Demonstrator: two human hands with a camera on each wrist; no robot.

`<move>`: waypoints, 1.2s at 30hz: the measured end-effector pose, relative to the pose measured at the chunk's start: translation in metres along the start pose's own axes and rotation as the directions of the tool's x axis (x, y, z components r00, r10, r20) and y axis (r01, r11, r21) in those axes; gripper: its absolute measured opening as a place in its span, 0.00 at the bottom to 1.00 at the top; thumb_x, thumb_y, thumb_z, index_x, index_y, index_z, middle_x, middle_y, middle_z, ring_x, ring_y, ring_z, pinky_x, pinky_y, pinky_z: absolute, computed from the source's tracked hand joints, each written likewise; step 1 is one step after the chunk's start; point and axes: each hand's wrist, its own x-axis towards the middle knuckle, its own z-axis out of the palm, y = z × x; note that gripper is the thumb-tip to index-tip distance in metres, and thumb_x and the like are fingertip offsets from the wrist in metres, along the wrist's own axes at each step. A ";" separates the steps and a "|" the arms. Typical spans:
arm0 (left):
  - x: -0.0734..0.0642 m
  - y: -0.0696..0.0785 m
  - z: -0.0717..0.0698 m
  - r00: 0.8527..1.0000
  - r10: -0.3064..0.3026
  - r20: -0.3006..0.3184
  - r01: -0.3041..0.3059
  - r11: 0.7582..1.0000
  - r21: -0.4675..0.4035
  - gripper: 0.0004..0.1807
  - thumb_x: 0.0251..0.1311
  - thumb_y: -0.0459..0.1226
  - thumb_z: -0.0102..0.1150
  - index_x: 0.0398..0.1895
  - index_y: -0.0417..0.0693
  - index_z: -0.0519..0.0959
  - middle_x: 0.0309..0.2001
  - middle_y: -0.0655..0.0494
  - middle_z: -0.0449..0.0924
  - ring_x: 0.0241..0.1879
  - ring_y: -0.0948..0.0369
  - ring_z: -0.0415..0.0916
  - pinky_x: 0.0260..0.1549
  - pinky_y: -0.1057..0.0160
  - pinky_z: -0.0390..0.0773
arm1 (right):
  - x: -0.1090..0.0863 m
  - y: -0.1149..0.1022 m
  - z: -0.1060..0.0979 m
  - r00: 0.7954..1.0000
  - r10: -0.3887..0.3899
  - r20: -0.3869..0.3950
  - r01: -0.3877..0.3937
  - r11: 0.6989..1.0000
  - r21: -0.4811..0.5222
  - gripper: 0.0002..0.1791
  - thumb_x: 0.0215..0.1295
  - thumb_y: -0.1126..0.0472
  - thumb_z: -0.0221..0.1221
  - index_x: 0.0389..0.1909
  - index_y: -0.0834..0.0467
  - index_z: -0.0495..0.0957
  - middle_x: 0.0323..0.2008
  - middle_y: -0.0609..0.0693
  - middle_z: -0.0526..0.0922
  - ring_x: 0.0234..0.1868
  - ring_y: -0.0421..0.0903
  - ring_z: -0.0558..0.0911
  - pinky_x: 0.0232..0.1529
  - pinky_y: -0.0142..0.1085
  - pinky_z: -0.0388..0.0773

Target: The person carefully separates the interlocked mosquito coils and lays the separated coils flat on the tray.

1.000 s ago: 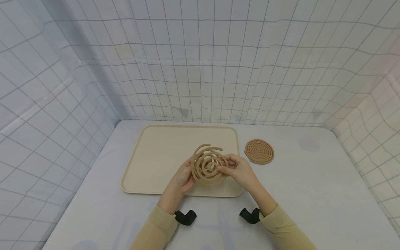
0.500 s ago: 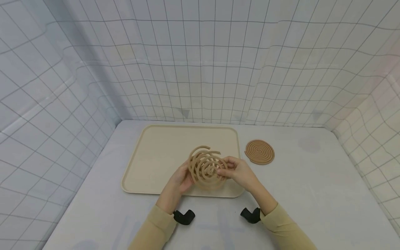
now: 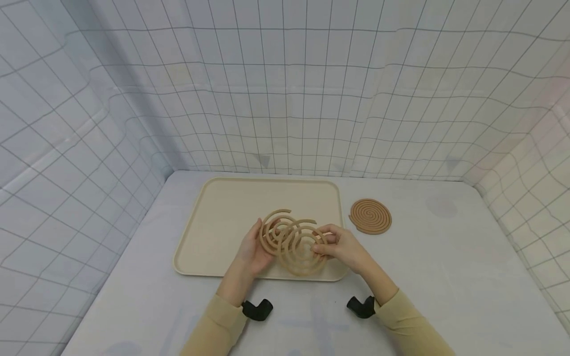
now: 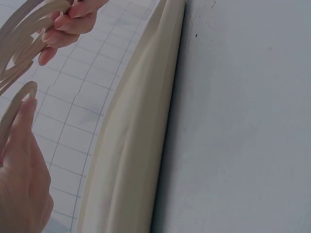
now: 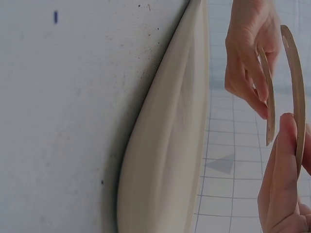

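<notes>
the left hand (image 3: 255, 254) holds the left mosquito coil (image 3: 271, 232) at its left side, with some fingers under it; where every finger goes, i cannot tell. the right hand (image 3: 349, 249) pinches the right mosquito coil (image 3: 303, 262) near its centre, the thumb above. from the head, the two coils overlap between the hands, the left one a little farther from the person. yet the right wrist view shows them on edge, with a visible gap, the right one being higher over the beige tray (image 3: 231, 207). so each coil is nearest to its own hand. they are flat and round, therefore without real long axis, but both outer ends lie at the far side. the tray is below the hands, apart from them. a brown mosquito coil (image 3: 370, 216), with tighter turns, lies on the desk (image 3: 445, 277), beyond the right hand and to its right, so this hand is the nearer one.
</notes>
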 end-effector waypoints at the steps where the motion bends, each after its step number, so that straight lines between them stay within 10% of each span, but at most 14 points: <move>1: 0.000 0.000 -0.001 1.000 0.012 -0.012 -0.012 1.000 0.019 0.29 0.79 0.52 0.22 0.65 0.43 0.65 0.53 0.53 0.74 0.52 0.62 0.75 0.58 0.62 0.74 | 0.000 0.001 -0.001 1.000 0.004 -0.006 -0.004 1.000 -0.005 0.25 0.63 0.65 0.65 0.59 0.69 0.70 0.36 0.59 0.87 0.28 0.42 0.84 0.35 0.36 0.85; 7: -0.003 0.005 -0.011 0.989 0.095 -0.114 -0.069 0.975 0.211 0.31 0.80 0.46 0.20 0.76 0.35 0.46 0.73 0.36 0.53 0.73 0.46 0.54 0.70 0.43 0.59 | -0.001 0.010 -0.011 0.998 0.045 -0.042 -0.046 0.999 -0.014 0.29 0.63 0.65 0.65 0.61 0.69 0.66 0.39 0.61 0.87 0.29 0.42 0.85 0.35 0.37 0.85; 13: -0.007 0.008 -0.018 0.947 0.195 -0.254 -0.046 0.866 0.497 0.24 0.80 0.40 0.30 0.66 0.29 0.61 0.49 0.46 0.78 0.43 0.65 0.81 0.43 0.64 0.83 | 0.002 0.016 -0.017 0.997 0.066 -0.035 -0.067 0.998 -0.014 0.27 0.63 0.67 0.64 0.59 0.70 0.65 0.33 0.53 0.86 0.27 0.40 0.83 0.32 0.34 0.84; 22: -0.011 0.014 -0.025 0.915 0.330 -0.234 0.040 0.502 0.864 0.16 0.75 0.33 0.43 0.59 0.33 0.72 0.48 0.36 0.81 0.30 0.66 0.74 0.27 0.71 0.76 | 0.006 0.020 -0.028 0.998 0.060 0.025 -0.056 0.990 -0.126 0.23 0.64 0.67 0.63 0.55 0.71 0.67 0.30 0.55 0.86 0.25 0.40 0.83 0.30 0.33 0.82; 36: -0.016 0.021 -0.028 0.927 0.308 -0.213 0.062 0.433 0.899 0.16 0.72 0.27 0.43 0.60 0.31 0.69 0.49 0.35 0.79 0.31 0.63 0.73 0.27 0.68 0.74 | 0.014 0.020 -0.029 0.993 0.082 -0.083 -0.108 0.908 -0.406 0.21 0.61 0.64 0.66 0.53 0.63 0.73 0.28 0.50 0.87 0.26 0.39 0.80 0.28 0.31 0.73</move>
